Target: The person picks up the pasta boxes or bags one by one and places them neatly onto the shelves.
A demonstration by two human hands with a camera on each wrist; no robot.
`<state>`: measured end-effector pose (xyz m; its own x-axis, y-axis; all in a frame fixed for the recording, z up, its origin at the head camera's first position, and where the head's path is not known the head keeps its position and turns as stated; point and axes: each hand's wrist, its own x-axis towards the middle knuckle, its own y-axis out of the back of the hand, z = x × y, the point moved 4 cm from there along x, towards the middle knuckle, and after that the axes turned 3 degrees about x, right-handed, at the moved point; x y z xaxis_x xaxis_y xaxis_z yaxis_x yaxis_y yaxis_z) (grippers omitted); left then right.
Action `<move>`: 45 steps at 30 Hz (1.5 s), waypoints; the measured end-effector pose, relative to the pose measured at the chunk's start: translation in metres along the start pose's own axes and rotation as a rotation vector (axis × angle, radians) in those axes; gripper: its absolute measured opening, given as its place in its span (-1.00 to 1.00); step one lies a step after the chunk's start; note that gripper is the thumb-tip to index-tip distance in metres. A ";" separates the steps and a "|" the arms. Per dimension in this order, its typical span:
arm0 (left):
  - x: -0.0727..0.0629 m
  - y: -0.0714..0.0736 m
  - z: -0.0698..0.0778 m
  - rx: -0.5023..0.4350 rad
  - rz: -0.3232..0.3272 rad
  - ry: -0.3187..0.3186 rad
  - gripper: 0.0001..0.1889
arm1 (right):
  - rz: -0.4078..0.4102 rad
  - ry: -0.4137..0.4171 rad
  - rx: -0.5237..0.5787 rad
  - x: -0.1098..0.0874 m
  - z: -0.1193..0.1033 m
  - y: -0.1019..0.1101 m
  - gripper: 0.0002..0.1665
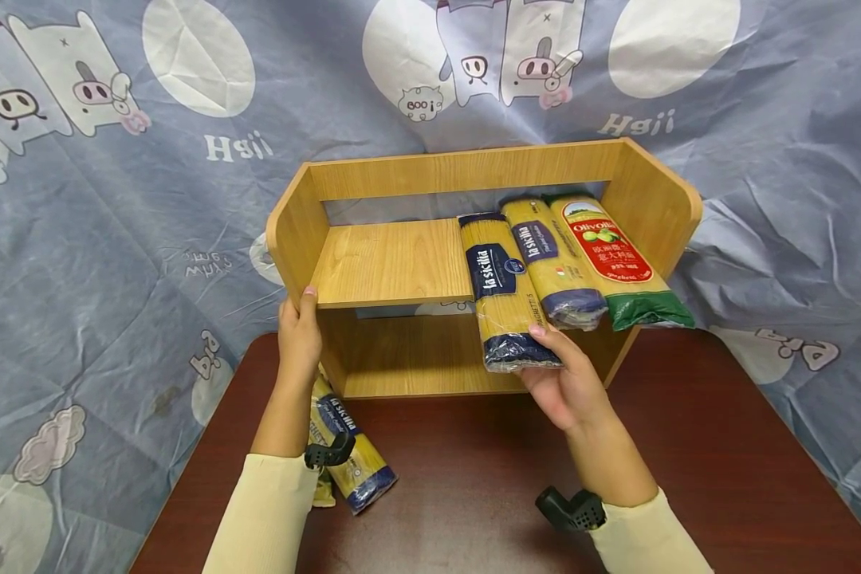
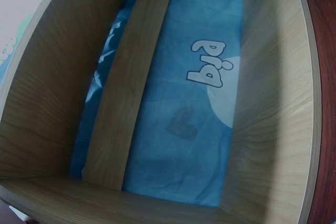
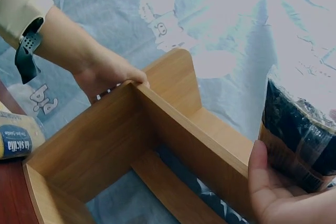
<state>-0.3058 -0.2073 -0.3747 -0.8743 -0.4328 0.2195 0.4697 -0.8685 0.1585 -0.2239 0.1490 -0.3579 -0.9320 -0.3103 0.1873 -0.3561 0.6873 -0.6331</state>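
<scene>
A wooden two-tier shelf (image 1: 395, 259) stands on the table. My left hand (image 1: 300, 339) grips its left side at the front edge of the upper board, thumb on top; in the right wrist view, the left hand (image 3: 107, 77) holds that corner. With my right hand (image 1: 570, 387) I hold the near end of a dark-blue-labelled spaghetti pack (image 1: 498, 279), thumb on top and fingers below. The pack's far part lies on the upper board, its near end jutting past the edge. Right of it lie a purple-labelled spaghetti pack (image 1: 548, 259) and a red-and-green pasta pack (image 1: 613, 259).
On the dark red table (image 1: 445, 478), left of the shelf, lies another spaghetti pack (image 1: 359, 454), with a further yellow pack (image 1: 323, 490) partly hidden by the left forearm. A patterned blue-grey cloth (image 1: 186, 199) hangs behind. Through the lower tier (image 2: 273, 103) the cloth shows.
</scene>
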 end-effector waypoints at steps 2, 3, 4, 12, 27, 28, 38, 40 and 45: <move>0.000 0.000 -0.001 -0.005 -0.003 0.002 -0.42 | -0.016 -0.005 0.017 0.000 0.001 0.000 -0.61; -0.001 0.000 -0.001 -0.004 -0.003 0.002 -0.42 | -0.020 -0.005 0.020 0.000 0.001 0.000 -0.60; -0.001 0.000 -0.001 0.002 -0.002 0.003 -0.41 | -0.025 -0.004 0.022 -0.001 0.001 0.000 -0.59; -0.001 0.000 0.000 0.006 -0.006 -0.010 -0.43 | -0.121 0.041 -0.040 -0.014 0.003 0.001 -0.49; -0.001 0.000 0.003 0.003 -0.012 0.000 -0.43 | 0.009 0.125 -0.177 -0.020 0.012 -0.004 -0.58; -0.001 0.000 0.002 0.006 -0.011 0.003 -0.42 | 0.022 0.132 -0.174 -0.019 0.012 -0.004 -0.58; -0.002 0.000 0.001 -0.002 -0.009 0.004 -0.43 | 0.114 0.130 -0.075 -0.002 0.013 -0.007 -0.53; -0.001 0.000 0.002 -0.001 -0.004 0.000 -0.43 | 0.128 0.134 -0.048 0.002 0.013 -0.008 -0.53; 0.000 0.000 0.001 0.014 0.000 -0.002 -0.43 | 0.175 0.151 0.010 0.013 0.014 -0.008 -0.55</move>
<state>-0.3051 -0.2071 -0.3734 -0.8741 -0.4325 0.2213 0.4716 -0.8649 0.1722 -0.2326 0.1307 -0.3609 -0.9794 -0.0844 0.1836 -0.1878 0.7154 -0.6730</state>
